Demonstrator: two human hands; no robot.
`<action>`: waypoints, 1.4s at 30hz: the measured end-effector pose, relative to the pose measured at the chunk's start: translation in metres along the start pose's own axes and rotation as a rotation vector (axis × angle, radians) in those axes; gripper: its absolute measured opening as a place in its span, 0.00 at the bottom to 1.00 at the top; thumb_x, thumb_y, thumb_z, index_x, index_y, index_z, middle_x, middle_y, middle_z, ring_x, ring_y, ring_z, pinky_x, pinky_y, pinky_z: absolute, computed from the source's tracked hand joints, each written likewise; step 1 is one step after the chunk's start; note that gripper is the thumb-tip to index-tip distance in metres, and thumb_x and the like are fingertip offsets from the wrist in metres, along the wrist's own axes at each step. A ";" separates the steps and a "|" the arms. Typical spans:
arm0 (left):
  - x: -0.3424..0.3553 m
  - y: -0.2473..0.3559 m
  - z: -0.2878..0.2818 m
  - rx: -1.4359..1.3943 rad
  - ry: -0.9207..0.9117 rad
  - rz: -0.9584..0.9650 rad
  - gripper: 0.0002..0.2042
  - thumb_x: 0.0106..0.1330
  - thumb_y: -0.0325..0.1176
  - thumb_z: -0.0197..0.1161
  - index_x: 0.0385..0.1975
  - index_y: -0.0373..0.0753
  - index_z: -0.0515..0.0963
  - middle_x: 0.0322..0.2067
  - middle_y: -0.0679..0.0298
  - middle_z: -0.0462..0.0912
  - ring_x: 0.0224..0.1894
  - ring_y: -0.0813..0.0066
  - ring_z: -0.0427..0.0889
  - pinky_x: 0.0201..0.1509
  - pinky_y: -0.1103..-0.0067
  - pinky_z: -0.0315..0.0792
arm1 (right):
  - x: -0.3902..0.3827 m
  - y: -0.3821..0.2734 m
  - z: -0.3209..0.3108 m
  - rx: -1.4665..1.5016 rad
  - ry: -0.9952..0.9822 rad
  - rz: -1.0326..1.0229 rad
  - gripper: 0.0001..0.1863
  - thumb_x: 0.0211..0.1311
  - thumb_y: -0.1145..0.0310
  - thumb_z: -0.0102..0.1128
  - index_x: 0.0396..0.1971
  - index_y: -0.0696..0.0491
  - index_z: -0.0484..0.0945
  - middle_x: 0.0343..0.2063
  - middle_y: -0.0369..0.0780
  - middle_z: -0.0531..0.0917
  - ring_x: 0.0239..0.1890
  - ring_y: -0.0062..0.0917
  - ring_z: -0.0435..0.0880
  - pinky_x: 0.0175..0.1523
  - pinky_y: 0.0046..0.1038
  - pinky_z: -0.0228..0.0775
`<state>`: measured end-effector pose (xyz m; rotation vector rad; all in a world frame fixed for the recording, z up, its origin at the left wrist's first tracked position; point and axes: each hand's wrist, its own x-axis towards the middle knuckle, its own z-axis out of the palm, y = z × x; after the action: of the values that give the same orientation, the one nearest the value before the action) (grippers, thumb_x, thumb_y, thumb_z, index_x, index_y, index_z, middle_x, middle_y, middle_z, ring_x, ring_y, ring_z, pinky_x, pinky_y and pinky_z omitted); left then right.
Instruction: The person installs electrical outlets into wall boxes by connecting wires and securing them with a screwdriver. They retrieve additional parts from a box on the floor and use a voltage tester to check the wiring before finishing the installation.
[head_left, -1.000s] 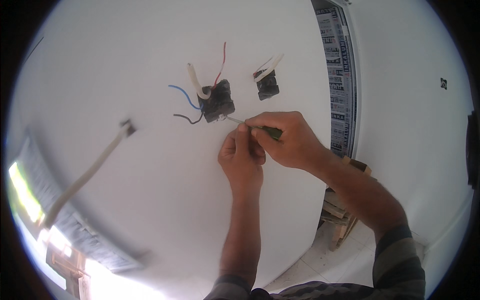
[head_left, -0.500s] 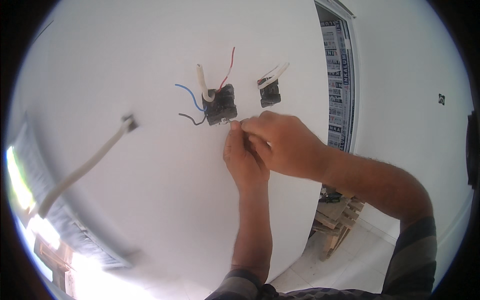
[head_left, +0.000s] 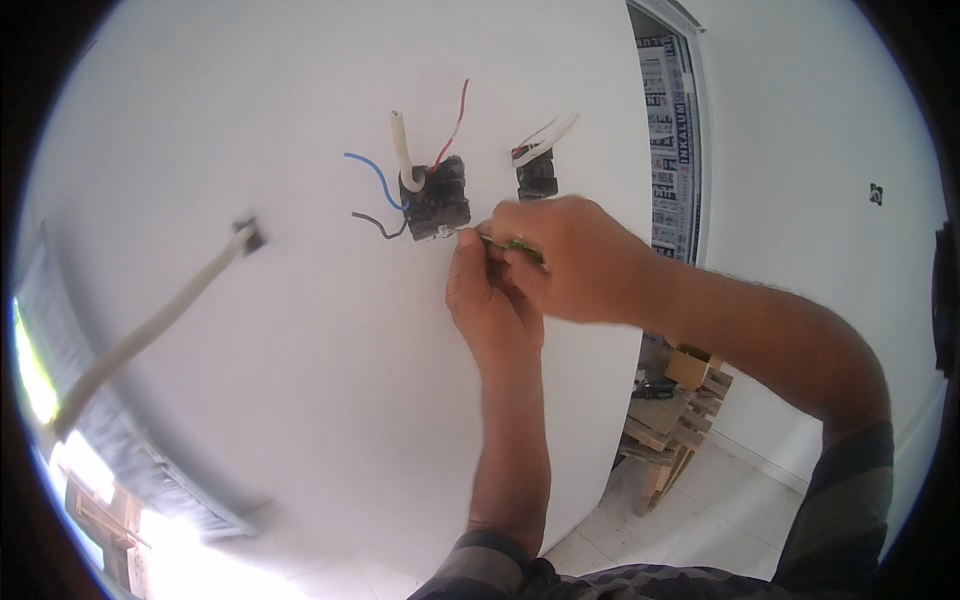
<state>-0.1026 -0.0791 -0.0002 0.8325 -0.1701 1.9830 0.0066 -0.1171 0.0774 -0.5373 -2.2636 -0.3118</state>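
A black wall box (head_left: 440,200) is set in the white wall, with a thick white cable (head_left: 401,145) and thin red (head_left: 460,115), blue (head_left: 378,172) and black (head_left: 378,223) wires sticking out. Just below its lower right corner, my left hand (head_left: 497,310) is closed, thumb against fingers; what it pinches is mostly hidden. My right hand (head_left: 595,262) comes in from the right, fingers wrapped round a screwdriver (head_left: 525,250) with a green handle. Its thin shaft runs left toward my left thumb and the small pale part (head_left: 440,232) at the box's bottom edge.
A smaller black box (head_left: 538,178) with white cable ends sits to the right. On the left, a thick pale cable (head_left: 165,330) comes out of another wall opening (head_left: 250,235). Beyond the wall's right edge stand a wooden pallet-like bench (head_left: 665,425) and a film-covered frame (head_left: 675,160).
My right hand has turned, and the green handle now shows between its fingers. My left hand stays at the box's lower corner. The whole view has shifted slightly.
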 end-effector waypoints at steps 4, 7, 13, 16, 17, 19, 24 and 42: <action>0.004 0.001 -0.004 -0.014 -0.042 -0.028 0.13 0.80 0.37 0.51 0.38 0.35 0.77 0.34 0.65 0.80 0.34 0.80 0.77 0.37 0.81 0.73 | 0.001 0.004 -0.003 0.207 -0.042 0.228 0.05 0.59 0.74 0.60 0.35 0.57 0.78 0.26 0.47 0.82 0.27 0.41 0.84 0.35 0.35 0.76; 0.001 0.000 0.001 0.116 0.016 0.019 0.13 0.80 0.37 0.51 0.39 0.34 0.77 0.35 0.64 0.80 0.36 0.79 0.79 0.39 0.80 0.76 | -0.001 -0.005 -0.001 -0.109 -0.018 -0.006 0.06 0.58 0.76 0.59 0.35 0.58 0.79 0.25 0.47 0.82 0.27 0.42 0.84 0.34 0.35 0.76; 0.009 0.005 0.000 0.108 -0.029 -0.034 0.13 0.80 0.39 0.50 0.39 0.36 0.76 0.35 0.65 0.79 0.40 0.79 0.80 0.41 0.78 0.79 | 0.011 -0.019 -0.012 -0.365 -0.193 -0.080 0.12 0.56 0.73 0.60 0.40 0.59 0.81 0.25 0.50 0.84 0.29 0.43 0.87 0.34 0.39 0.81; 0.005 0.002 -0.001 0.208 -0.061 0.015 0.14 0.80 0.40 0.50 0.37 0.37 0.76 0.33 0.67 0.77 0.36 0.82 0.77 0.36 0.81 0.76 | 0.004 -0.019 -0.007 -0.614 -0.159 -0.306 0.11 0.57 0.74 0.60 0.40 0.61 0.80 0.24 0.49 0.84 0.27 0.35 0.87 0.29 0.36 0.77; 0.006 0.002 -0.001 0.147 -0.075 0.001 0.14 0.80 0.41 0.50 0.37 0.38 0.76 0.32 0.68 0.77 0.34 0.83 0.76 0.34 0.82 0.74 | 0.007 -0.017 -0.006 -0.559 -0.117 -0.278 0.11 0.57 0.75 0.60 0.40 0.61 0.79 0.22 0.47 0.83 0.26 0.30 0.85 0.25 0.34 0.73; 0.009 0.002 -0.007 -0.064 -0.115 -0.064 0.14 0.80 0.42 0.51 0.36 0.38 0.76 0.31 0.70 0.77 0.29 0.86 0.72 0.30 0.84 0.69 | 0.011 -0.013 -0.014 -0.167 -0.139 0.057 0.11 0.59 0.75 0.60 0.41 0.61 0.79 0.21 0.46 0.82 0.24 0.25 0.83 0.21 0.30 0.69; 0.010 -0.001 -0.001 -0.179 -0.055 -0.097 0.15 0.80 0.43 0.52 0.35 0.38 0.75 0.29 0.72 0.76 0.24 0.88 0.65 0.25 0.84 0.61 | 0.016 -0.017 -0.021 0.645 -0.145 0.661 0.08 0.66 0.72 0.58 0.39 0.60 0.78 0.21 0.47 0.82 0.18 0.26 0.78 0.24 0.28 0.69; 0.003 -0.003 0.016 -0.134 0.059 -0.063 0.14 0.79 0.39 0.53 0.43 0.33 0.77 0.34 0.67 0.79 0.35 0.82 0.79 0.35 0.82 0.76 | 0.017 -0.012 -0.021 -0.184 -0.268 0.055 0.11 0.66 0.72 0.57 0.46 0.59 0.76 0.24 0.44 0.85 0.20 0.25 0.83 0.23 0.26 0.69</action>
<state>-0.0935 -0.0821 0.0131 0.6848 -0.2374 1.9124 0.0038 -0.1311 0.1034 -0.7757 -2.4862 -0.4461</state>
